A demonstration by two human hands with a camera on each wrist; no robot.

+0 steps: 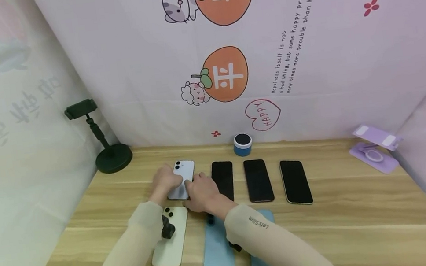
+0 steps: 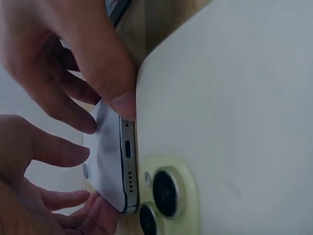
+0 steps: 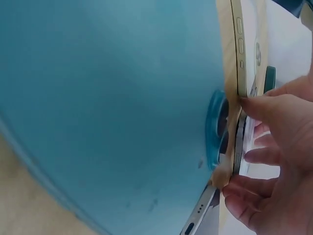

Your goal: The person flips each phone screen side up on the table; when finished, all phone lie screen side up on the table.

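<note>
A pale lavender phone (image 1: 186,172) lies back up at the left rear of the table, its camera end toward the wall. My left hand (image 1: 165,181) grips its left edge, thumb over the back. At its lower right corner, my right hand (image 1: 203,192) holds the edge; the left wrist view has this hand's thumb by the bottom end of the phone (image 2: 108,156). Just in front is a cream phone (image 1: 171,244), back up, its camera corner close to the lavender phone. Two blue phones (image 1: 217,250) lie nearer, one partly under my right sleeve.
Several black-screened phones (image 1: 258,180) lie right of my hands. Behind them stands a blue jar (image 1: 243,145) with a dark-topped lid. A black phone stand (image 1: 113,158) is at the left rear, a purple stand (image 1: 375,151) at the right rear, along the printed cloth walls.
</note>
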